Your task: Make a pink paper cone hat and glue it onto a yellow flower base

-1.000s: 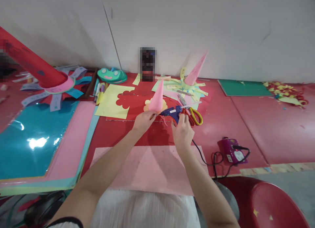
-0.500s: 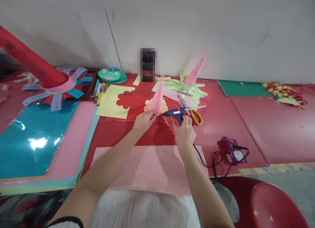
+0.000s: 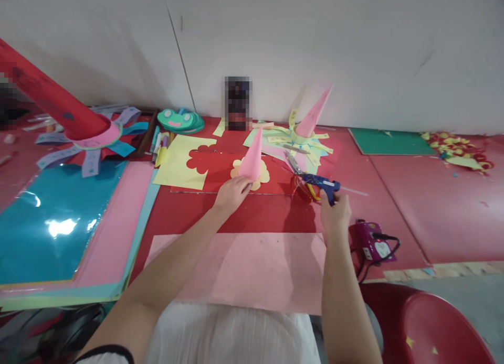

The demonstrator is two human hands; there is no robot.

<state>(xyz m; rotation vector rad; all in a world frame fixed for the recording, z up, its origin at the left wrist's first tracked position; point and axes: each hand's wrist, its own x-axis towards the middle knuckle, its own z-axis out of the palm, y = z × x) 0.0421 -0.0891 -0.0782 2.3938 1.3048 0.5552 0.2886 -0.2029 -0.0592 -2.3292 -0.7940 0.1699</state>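
Note:
A pink paper cone (image 3: 251,162) stands upright on a pale yellow paper flower (image 3: 262,181) over red paper. My left hand (image 3: 233,195) is closed at the cone's lower edge, with its fingertips partly out of sight. In my right hand (image 3: 336,212) is a dark blue hot glue gun (image 3: 323,184), its nozzle pointing left and a clear glue stick jutting from the back. Scissors (image 3: 295,163) with yellow handles lie partly behind the gun. Farther back a second pink cone (image 3: 313,114) rises from a ring with yellow paper strips.
A purple power box (image 3: 373,241) with a black cord sits at the right. Teal, pink and green sheets (image 3: 59,227) are stacked on the left. Green frog cut-outs (image 3: 179,121) and a blurred dark object (image 3: 237,103) stand by the wall. A red stool (image 3: 444,327) is lower right.
My right hand has carried the glue gun rightward, away from the cone and over the scissors. My left hand has stayed at the cone's base.

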